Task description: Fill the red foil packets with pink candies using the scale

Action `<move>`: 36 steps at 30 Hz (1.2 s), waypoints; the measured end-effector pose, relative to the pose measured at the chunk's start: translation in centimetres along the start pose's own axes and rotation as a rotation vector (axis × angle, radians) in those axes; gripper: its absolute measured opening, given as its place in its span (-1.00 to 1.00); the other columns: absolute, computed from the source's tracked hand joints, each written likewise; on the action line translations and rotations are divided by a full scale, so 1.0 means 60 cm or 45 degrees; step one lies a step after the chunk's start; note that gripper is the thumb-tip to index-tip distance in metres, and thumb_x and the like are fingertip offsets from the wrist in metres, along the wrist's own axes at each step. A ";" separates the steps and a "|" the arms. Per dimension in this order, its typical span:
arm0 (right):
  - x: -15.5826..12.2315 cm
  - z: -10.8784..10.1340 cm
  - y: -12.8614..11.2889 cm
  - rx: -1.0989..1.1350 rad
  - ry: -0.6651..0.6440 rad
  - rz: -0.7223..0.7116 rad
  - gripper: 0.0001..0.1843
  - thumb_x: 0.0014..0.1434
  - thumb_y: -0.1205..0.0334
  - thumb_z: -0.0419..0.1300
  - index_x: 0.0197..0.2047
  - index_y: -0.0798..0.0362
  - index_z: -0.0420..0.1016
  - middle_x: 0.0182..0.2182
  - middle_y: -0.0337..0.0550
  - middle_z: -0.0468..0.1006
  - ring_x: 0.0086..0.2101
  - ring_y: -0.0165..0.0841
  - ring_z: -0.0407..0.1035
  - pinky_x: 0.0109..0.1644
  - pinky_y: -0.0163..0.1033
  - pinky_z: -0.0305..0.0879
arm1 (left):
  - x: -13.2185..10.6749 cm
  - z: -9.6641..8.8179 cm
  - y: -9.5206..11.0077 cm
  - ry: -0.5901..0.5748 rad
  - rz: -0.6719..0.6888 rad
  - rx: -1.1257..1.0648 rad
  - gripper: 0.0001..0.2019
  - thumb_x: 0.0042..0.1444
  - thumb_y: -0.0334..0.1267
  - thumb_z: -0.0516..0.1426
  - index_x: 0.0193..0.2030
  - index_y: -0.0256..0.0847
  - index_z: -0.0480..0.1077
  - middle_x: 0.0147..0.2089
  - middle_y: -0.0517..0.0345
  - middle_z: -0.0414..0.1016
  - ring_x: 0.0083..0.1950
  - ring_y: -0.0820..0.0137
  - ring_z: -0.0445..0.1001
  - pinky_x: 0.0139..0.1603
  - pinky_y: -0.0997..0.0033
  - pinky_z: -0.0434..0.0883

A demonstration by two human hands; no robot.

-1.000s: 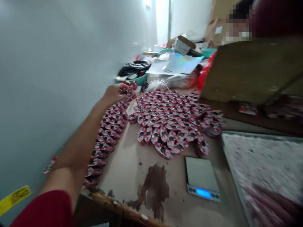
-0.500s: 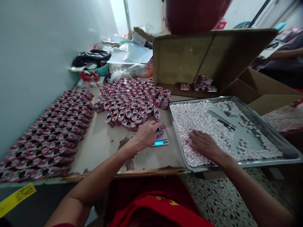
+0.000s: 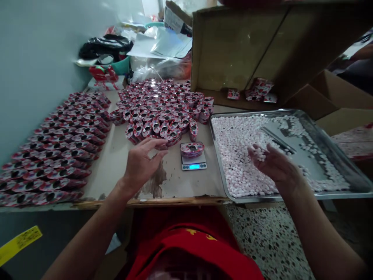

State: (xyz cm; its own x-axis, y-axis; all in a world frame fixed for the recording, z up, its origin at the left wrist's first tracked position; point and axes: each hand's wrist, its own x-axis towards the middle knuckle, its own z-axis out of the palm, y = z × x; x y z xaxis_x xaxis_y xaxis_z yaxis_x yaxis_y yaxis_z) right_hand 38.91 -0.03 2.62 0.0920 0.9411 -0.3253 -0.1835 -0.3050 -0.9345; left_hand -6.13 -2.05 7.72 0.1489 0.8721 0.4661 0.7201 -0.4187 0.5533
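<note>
Head view: to the left of the left hand's grip, rows of patterned packets [image 3: 58, 155] stand packed together along the wall, each with a dark opening on top. Beyond that grip, toward the far left, a teal basin [image 3: 121, 67] bears a black plastic bag [image 3: 105, 46]. The left hand [image 3: 138, 165] is over the tabletop [image 3: 115, 167], thumb and forefinger spread with a gap between them; whether the fingertips touch the nearest packet, I cannot tell. Just past these fingers, a loose cluster of similar packets [image 3: 160, 111] spreads away from the person. To the right of the left grip, well short of the right one, a single packet [image 3: 187, 151] rests on a small scale [image 3: 201, 159] with a lit blue display. Further right, beneath the right grip, a metal tray [image 3: 313, 165] holds a thick layer of white pellets [image 3: 236, 155]. The right hand [image 3: 278, 165] is cupped over it, half-curled fingers carrying a few pellets [image 3: 260, 154]. Just beyond this grip, a metal bar [image 3: 278, 139] lies in the tray; farther back stands an open cardboard box [image 3: 230, 46].
</note>
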 end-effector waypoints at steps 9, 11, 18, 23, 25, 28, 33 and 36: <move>-0.024 0.053 -0.016 -0.073 -0.029 0.102 -0.77 0.12 0.09 0.34 -0.38 -0.12 0.33 -0.50 -0.36 0.03 -0.55 -0.40 -0.24 -0.55 -0.23 -0.13 | 0.015 0.024 0.001 0.150 -0.015 -0.078 -0.86 0.31 -0.23 0.30 -0.02 -0.02 0.61 -0.07 0.21 0.71 -0.04 0.30 0.67 0.15 0.19 0.61; -0.026 0.062 -0.020 -0.025 -0.044 0.096 -0.73 0.07 0.12 0.36 -0.39 -0.12 0.29 -0.48 -0.33 0.04 -0.53 -0.38 -0.18 -0.52 -0.22 -0.11 | 0.015 0.027 0.001 0.175 -0.040 -0.109 -0.88 0.31 -0.26 0.29 -0.03 -0.04 0.61 -0.07 0.20 0.71 -0.04 0.32 0.67 0.13 0.21 0.62; -0.020 0.080 -0.014 -0.127 -0.028 0.048 -0.70 0.14 0.01 0.36 -0.39 -0.13 0.29 -0.52 -0.35 -0.03 -0.54 -0.37 -0.25 -0.51 -0.19 -0.16 | -0.010 0.077 0.000 0.139 -0.232 -0.463 -0.57 0.21 -0.33 0.35 0.21 -0.04 0.49 0.11 0.10 0.63 0.11 0.28 0.63 0.20 0.16 0.61; -0.017 0.121 -0.022 -0.002 -0.126 0.036 -0.64 0.15 0.00 0.42 -0.38 -0.09 0.31 -0.51 -0.38 -0.06 -0.54 -0.41 -0.28 -0.55 -0.25 -0.21 | -0.031 0.157 -0.006 -0.011 -0.355 -0.554 -0.27 0.10 -0.43 0.38 0.39 -0.06 0.28 0.29 -0.06 0.51 0.20 0.21 0.58 0.20 0.10 0.60; -0.014 0.150 -0.030 0.118 -0.189 0.051 -0.66 0.13 -0.03 0.45 -0.33 -0.08 0.39 -0.50 -0.39 -0.02 -0.54 -0.43 -0.23 -0.56 -0.29 -0.18 | -0.031 0.172 -0.008 -0.044 -0.383 -0.541 -0.24 0.08 -0.43 0.39 0.40 -0.09 0.26 0.28 -0.10 0.50 0.22 0.17 0.56 0.20 0.08 0.59; -0.001 0.200 -0.038 0.219 -0.347 0.157 -0.67 0.07 0.01 0.48 -0.28 -0.02 0.46 -0.52 -0.39 0.07 -0.55 -0.47 -0.15 -0.56 -0.33 -0.13 | -0.026 0.166 -0.010 -0.074 -0.363 -0.515 -0.28 0.10 -0.39 0.39 0.39 -0.09 0.29 0.30 -0.10 0.49 0.27 0.14 0.52 0.22 0.06 0.57; 0.024 0.272 -0.041 0.067 -0.584 0.197 -0.63 0.01 0.04 0.51 -0.26 0.11 0.56 -0.53 -0.34 0.29 -0.58 -0.56 -0.10 -0.56 -0.37 -0.22 | -0.030 0.124 -0.012 -0.047 -0.344 -0.433 -0.38 0.17 -0.28 0.38 0.35 -0.03 0.35 0.31 -0.07 0.50 0.22 0.15 0.54 0.17 0.06 0.56; 0.028 0.301 -0.043 -0.102 -0.633 0.140 -0.56 0.01 -0.05 0.53 -0.24 0.14 0.61 -0.52 -0.30 0.36 -0.58 -0.57 -0.03 -0.55 -0.35 -0.24 | -0.039 0.109 -0.016 -0.024 -0.369 -0.412 -0.40 0.15 -0.30 0.39 0.32 -0.01 0.38 0.29 -0.04 0.51 0.18 0.17 0.55 0.15 0.08 0.57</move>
State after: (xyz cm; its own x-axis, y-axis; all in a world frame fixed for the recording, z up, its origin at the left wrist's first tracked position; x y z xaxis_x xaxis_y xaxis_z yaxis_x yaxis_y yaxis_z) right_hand 21.86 4.99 7.07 -0.4038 0.8524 -0.3323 -0.0890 -0.3981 -0.9130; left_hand -2.71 -2.02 1.60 -0.0136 0.9686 0.2481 0.4851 -0.2106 0.8487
